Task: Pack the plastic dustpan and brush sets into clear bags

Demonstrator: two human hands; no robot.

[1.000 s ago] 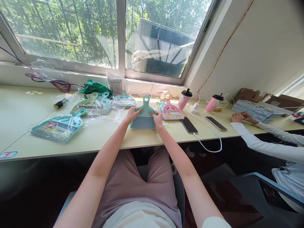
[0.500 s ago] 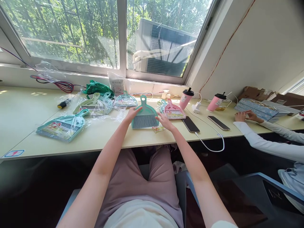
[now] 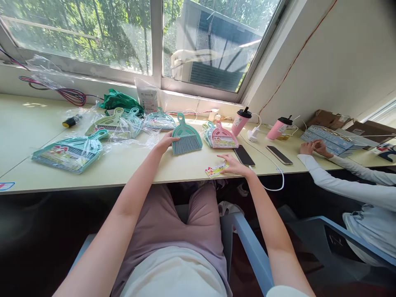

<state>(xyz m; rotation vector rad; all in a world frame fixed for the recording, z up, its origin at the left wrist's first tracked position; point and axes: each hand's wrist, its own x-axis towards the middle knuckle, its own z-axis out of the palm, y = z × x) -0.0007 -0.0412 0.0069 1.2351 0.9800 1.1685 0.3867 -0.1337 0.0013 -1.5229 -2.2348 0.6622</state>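
A mint-green dustpan with a grey-bristled brush set into it leans in my left hand. The thumb lies over the dustpan's left edge, and the fingers behind it are hidden. My right hand pinches the right end of a small yellow printed card near the table's front edge, its index finger raised above it. Behind the hands, a pink dustpan set with a printed label stands in front of a mint-green one.
Wrapped dustpan sets lie on the table at left, with a screwdriver and a green bag. To the right are a black phone, a pink cup and a white charger. A co-worker's hands rest farther right.
My right hand has left the dustpan's right side and drawn the card rightward and nearer the front edge. The dustpan has tilted, held now by my left hand alone. The camera view has shifted slightly.
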